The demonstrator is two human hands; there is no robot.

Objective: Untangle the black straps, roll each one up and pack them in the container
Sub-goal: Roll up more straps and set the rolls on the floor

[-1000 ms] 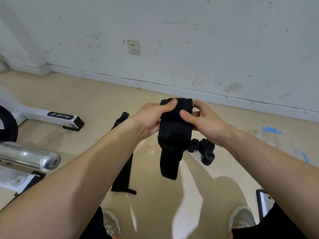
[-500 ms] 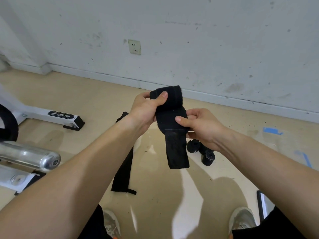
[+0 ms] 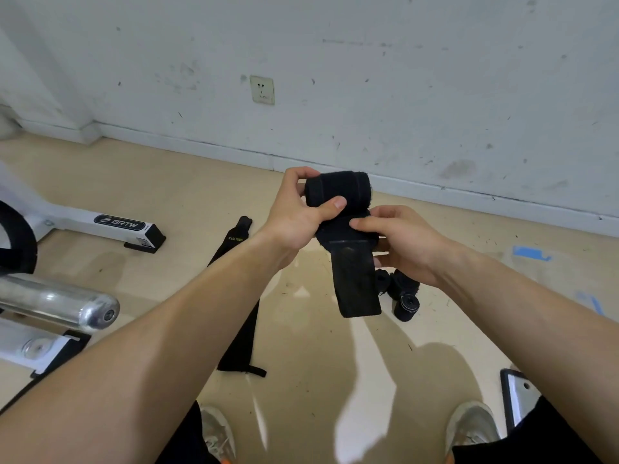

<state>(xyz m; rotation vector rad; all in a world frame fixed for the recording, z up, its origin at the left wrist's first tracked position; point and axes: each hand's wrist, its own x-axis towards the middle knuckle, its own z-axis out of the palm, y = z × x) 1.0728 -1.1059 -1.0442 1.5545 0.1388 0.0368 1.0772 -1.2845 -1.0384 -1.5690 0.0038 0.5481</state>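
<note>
both hands, left hand (image 3: 294,216) and right hand (image 3: 402,242), gripped 1 strap (image 3: 348,229) mid-roll; next, i judged, wind in the tail hanging toward 6 o'clock.

The flat strap (image 3: 239,316) lies left of rolled straps (image 3: 405,296); machine base (image 3: 120,226) farther left.

One half-rolled strap (image 3: 338,192) is held between the hands, one flat strap (image 3: 239,333) lies stretched out on the floor to the left, and three rolled straps (image 3: 406,303) cluster on the floor to the right, which makes five black ones in all. Two hands are in view — the left hand (image 3: 294,216) and the right hand (image 3: 402,242). Two shoes stand at the near edge, a left shoe (image 3: 216,433) and a right shoe (image 3: 472,426). One wall socket (image 3: 262,90) sits on the far wall. Two blue tape marks (image 3: 531,253) lie at the right. One metal bar (image 3: 57,301) juts in from the left.
</note>
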